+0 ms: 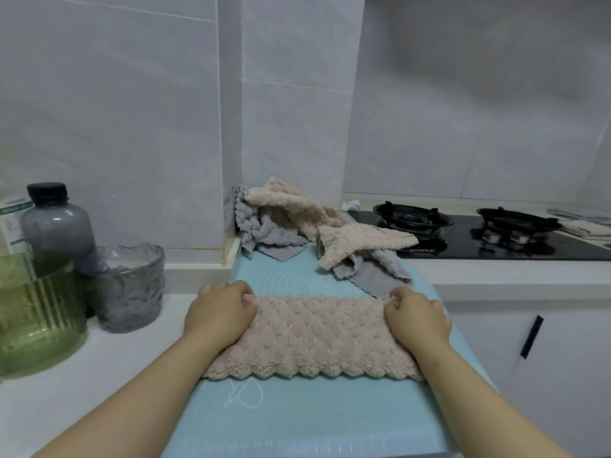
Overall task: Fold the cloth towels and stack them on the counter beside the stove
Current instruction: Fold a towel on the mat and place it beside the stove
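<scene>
A beige towel (314,335) lay flat on a pale blue mat (297,421), near the front edge of the counter (99,375) and just left of the stove (479,233). It formed a long band running left to right, seemingly folded once, with a fluffy, bumpy surface and a scalloped hem along the side nearest the person. The left hand (220,312) gripped its far left corner and the right hand (418,317) its far right corner, each with fingers curled tight and pinching the fabric. Holding both ends this way likely kept the far edge straight and the cloth taut, ready for smoothing or another fold. Behind it, at the far end of the mat and against the tiled wall (291,127), sat a loose pile of towels (297,219), beige and grey mixed, unfolded, with one beige corner spilling onto the stove's edge; they probably waited there within easy reach. Past the stove's right side lay a few flat cloths (585,226), too small to judge. On the counter to the left stood a dark-capped bottle (58,223), a grey cup (127,289) and a green ribbed jar (39,319), well apart from the towel.
</scene>
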Motion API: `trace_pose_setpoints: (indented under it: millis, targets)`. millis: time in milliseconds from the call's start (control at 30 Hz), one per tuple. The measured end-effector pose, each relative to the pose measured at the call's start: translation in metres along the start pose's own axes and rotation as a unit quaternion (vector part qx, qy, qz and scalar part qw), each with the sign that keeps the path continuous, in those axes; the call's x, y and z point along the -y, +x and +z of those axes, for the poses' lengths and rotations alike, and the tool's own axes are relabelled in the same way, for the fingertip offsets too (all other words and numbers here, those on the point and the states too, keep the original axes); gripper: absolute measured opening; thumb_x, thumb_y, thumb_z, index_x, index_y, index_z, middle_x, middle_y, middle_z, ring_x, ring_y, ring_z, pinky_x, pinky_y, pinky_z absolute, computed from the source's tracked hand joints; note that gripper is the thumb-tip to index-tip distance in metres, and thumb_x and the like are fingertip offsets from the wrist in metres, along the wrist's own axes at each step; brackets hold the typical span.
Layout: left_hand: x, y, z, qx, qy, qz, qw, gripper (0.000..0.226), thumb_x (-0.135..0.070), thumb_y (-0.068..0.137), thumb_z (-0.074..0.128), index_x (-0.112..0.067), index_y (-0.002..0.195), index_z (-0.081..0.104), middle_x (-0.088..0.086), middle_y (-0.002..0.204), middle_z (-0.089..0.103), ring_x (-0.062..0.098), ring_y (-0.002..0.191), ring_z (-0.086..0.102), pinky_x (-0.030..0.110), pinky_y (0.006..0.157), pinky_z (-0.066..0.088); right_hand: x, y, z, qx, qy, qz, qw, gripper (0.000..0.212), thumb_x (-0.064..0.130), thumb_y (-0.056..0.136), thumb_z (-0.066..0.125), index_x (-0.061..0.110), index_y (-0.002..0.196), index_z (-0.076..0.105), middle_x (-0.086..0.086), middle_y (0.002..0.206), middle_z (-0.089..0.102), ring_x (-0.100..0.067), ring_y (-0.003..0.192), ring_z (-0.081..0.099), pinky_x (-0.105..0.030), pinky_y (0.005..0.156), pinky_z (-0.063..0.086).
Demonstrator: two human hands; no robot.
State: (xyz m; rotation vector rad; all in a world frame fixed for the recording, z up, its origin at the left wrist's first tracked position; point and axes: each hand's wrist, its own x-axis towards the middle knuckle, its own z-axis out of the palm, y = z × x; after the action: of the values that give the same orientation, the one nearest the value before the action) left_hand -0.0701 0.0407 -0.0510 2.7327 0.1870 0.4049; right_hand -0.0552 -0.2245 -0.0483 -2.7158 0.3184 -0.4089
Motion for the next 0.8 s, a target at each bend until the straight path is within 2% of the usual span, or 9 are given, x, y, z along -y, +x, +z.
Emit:
trace_pose_setpoints:
  millis: [233,400,500,567,700,800]
  targets:
    - [0.000,-0.004,-0.004,-0.021,0.032,-0.014,0.999,0.031,-0.033,0.090,0.043,-0.028,0.115,0.061,0.003,0.118,0.057,0.027,0.114,0.042,0.033,0.091,0.037,0.001,-0.001,-0.002,0.011,-0.026,0.016,0.999,0.027,0.030,0.094,0.036,0.016,0.106,0.056,-0.011,0.120,0.055,-0.032,0.116,0.040,-0.036,0.094,0.032]
    - [-0.001,-0.007,-0.003,-0.078,-0.002,0.006,0.997,0.019,-0.028,0.093,0.041,-0.026,0.102,0.058,-0.001,0.106,0.063,0.025,0.106,0.045,0.033,0.085,0.033,0.000,-0.003,-0.002,-0.005,0.008,-0.007,1.000,0.021,0.033,0.096,0.039,0.020,0.111,0.049,-0.007,0.117,0.057,-0.030,0.114,0.041,-0.036,0.085,0.030]
    - [-0.001,-0.008,-0.005,-0.093,-0.028,0.019,0.995,0.010,-0.028,0.092,0.044,-0.027,0.096,0.054,-0.002,0.098,0.065,0.025,0.103,0.049,0.032,0.081,0.032,0.000,-0.003,-0.001,-0.016,0.044,-0.021,0.999,0.010,0.029,0.096,0.040,0.021,0.101,0.042,-0.004,0.103,0.058,-0.028,0.107,0.042,-0.035,0.079,0.026]
    - [-0.001,-0.010,-0.008,-0.105,-0.065,0.026,0.992,0.003,-0.027,0.089,0.050,-0.027,0.087,0.052,-0.002,0.090,0.066,0.025,0.096,0.055,0.031,0.074,0.034,-0.001,-0.003,-0.001,-0.027,0.072,-0.027,0.997,0.008,0.027,0.095,0.042,0.020,0.095,0.039,-0.002,0.092,0.054,-0.028,0.100,0.042,-0.035,0.078,0.028]
    - [-0.003,-0.015,-0.017,-0.122,-0.166,0.036,0.978,0.016,-0.022,0.083,0.061,-0.030,0.073,0.052,-0.009,0.071,0.060,0.018,0.074,0.054,0.029,0.059,0.033,-0.003,-0.003,0.000,-0.032,0.124,-0.037,0.991,0.012,0.028,0.091,0.051,0.021,0.089,0.042,0.002,0.086,0.054,-0.027,0.093,0.047,-0.037,0.078,0.034]
    - [-0.011,-0.019,-0.022,-0.104,-0.292,0.046,0.950,0.021,-0.016,0.080,0.068,-0.033,0.073,0.058,-0.019,0.081,0.062,0.003,0.077,0.055,0.018,0.066,0.038,-0.004,-0.003,0.000,-0.020,0.130,-0.042,0.990,0.007,0.028,0.089,0.053,0.026,0.092,0.047,0.004,0.091,0.057,-0.026,0.099,0.050,-0.035,0.080,0.036]
